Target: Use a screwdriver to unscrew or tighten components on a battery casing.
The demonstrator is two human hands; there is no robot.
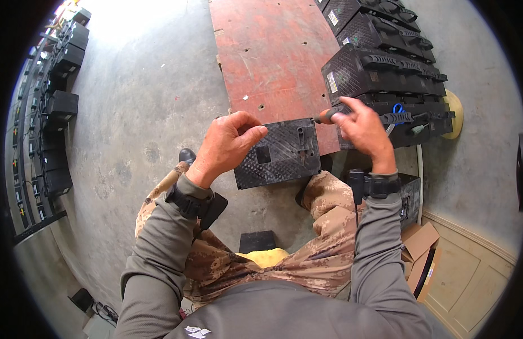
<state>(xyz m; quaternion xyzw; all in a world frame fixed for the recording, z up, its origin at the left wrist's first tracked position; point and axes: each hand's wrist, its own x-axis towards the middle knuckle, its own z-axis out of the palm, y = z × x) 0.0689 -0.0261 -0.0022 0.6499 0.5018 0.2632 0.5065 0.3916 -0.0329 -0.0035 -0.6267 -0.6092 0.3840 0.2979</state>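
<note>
In front of my knees is a black textured panel (281,165), with a small square dark patch and some narrow metal pieces (300,134) on its right part. My left hand (229,142) hovers over its far left corner, thumb and fingers drawn together; whatever they pinch, if anything, is too small to make out. At the far right corner, my right hand (364,131) is closed around a dark-handled screwdriver (327,116), its index finger stretched along the top. The tool's tip points left at the panel's corner, and contact cannot be judged.
Black cases with handles (380,70) line the right side, a blue-handled tool (398,108) on the nearest. A worn red board (273,51) runs ahead. More black boxes (62,104) stand on a rack at left. An opened cardboard box (419,248) sits at lower right.
</note>
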